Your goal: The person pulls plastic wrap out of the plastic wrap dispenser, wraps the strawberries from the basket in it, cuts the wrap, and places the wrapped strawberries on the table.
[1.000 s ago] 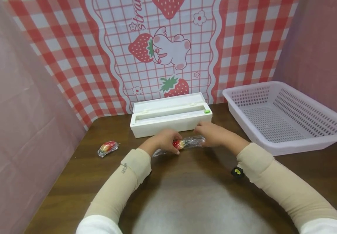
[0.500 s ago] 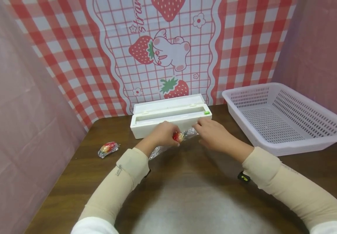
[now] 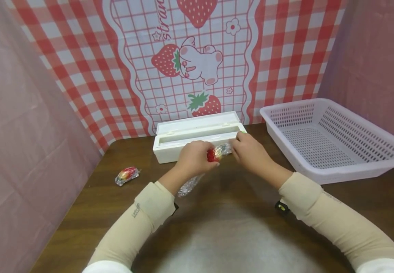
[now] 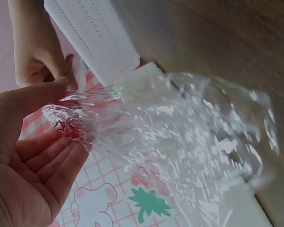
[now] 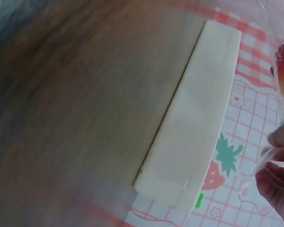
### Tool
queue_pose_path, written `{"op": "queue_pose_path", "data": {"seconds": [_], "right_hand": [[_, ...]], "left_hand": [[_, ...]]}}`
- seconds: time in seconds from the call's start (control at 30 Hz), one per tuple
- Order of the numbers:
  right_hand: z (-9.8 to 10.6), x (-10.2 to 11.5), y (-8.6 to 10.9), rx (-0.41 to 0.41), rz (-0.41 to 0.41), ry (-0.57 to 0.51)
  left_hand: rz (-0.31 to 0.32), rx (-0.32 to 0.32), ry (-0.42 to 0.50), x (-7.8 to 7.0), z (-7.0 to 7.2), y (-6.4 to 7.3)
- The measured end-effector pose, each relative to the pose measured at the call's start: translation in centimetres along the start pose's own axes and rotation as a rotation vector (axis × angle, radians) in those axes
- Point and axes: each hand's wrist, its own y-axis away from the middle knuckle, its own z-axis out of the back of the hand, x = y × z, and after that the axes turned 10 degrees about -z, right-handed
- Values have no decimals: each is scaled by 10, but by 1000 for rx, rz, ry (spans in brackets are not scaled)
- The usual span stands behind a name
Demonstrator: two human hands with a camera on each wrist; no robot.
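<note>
A small red-and-yellow fruit (image 3: 214,154) is wrapped in clear cling film. My left hand (image 3: 193,159) grips it between thumb and fingers, raised in front of the white box. A loose crinkled end of the cling film (image 4: 180,137) spreads out from the fruit in the left wrist view. My right hand (image 3: 251,153) pinches the gathered film on the fruit's other side; the right wrist view shows these fingertips (image 5: 274,142) close together on it. Behind both hands stands the long white cling film box (image 3: 169,153), its lid (image 3: 197,122) raised.
Another film-wrapped red-and-yellow fruit (image 3: 127,175) lies on the brown table (image 3: 115,212) at the left. A white perforated basket (image 3: 333,172) stands at the right. A checked strawberry cloth (image 3: 282,57) hangs behind, with pink cloth (image 3: 29,125) at the sides.
Both hands have risen slightly, carrying the wrapped fruit up from near the table. The right hand has shifted its grip on the film, and the loose end hangs lower behind the left hand.
</note>
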Motion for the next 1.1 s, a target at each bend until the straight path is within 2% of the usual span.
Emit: {"op": "queue_pose_path", "data": {"seconds": [0.1, 0.17, 0.27, 0.4, 0.53, 0.7, 0.9, 1.1], "right_hand": [[0, 0, -2, 5, -81, -111], [0, 1, -3, 41, -156, -193], [1, 4, -5, 141, -307, -362], [1, 7, -6, 307, -488, -647], [0, 8, -4, 435, -601, -883], [1, 10, -3, 529, -684, -1138], [2, 12, -1, 580, -720, -1480], [4, 17, 2, 582, -728, -1634]], "left_hand": [[-14, -59, 3, -1, 0, 2], [-22, -93, 6, -2, -1, 2], [-31, -134, 4, -4, -2, 3], [-39, -180, 15, -6, -2, 4], [-54, -215, 23, -6, -3, 5], [-63, -217, 23, -6, -4, 5], [-61, -187, 11, -5, -4, 4], [-55, -176, 2, -5, -4, 5]]}}
